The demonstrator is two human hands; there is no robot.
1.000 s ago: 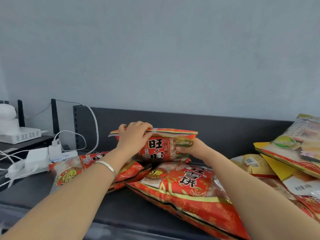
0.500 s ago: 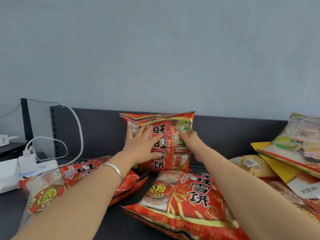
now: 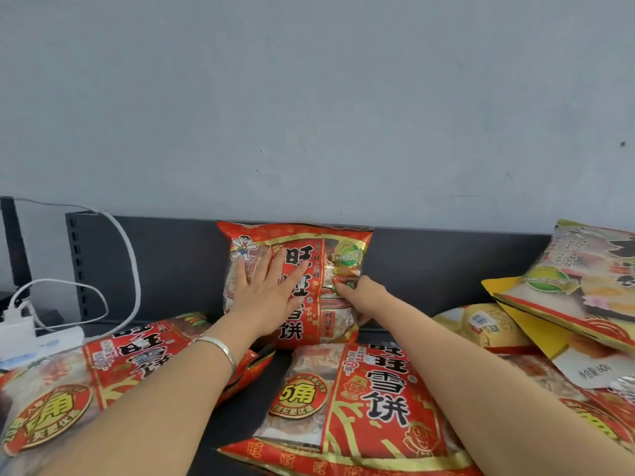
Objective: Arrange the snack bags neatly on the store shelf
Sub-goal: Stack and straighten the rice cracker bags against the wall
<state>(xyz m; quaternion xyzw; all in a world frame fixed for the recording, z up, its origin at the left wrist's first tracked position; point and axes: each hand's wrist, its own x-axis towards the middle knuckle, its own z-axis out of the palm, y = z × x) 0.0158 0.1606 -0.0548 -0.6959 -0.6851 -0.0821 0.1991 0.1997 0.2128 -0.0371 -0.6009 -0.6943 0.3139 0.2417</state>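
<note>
A red snack bag [image 3: 319, 255] stands upright against the dark back panel [image 3: 171, 262] of the shelf. My left hand [image 3: 266, 293] lies flat on its front, fingers spread. My right hand [image 3: 360, 292] pinches the bag's right edge. In front of it a large red bag [image 3: 354, 403] lies flat on the shelf. Another red bag [image 3: 103, 372] lies flat at the left under my left forearm.
Yellow and red bags [image 3: 567, 304] are heaped at the right, one leaning on the others. White chargers and cables [image 3: 41, 331] sit at the left end of the shelf. A plain grey wall [image 3: 309, 115] rises behind.
The small red bag was tipped up from lying flat to standing against the back panel. My left hand went from gripping its top to pressing flat on its front.
</note>
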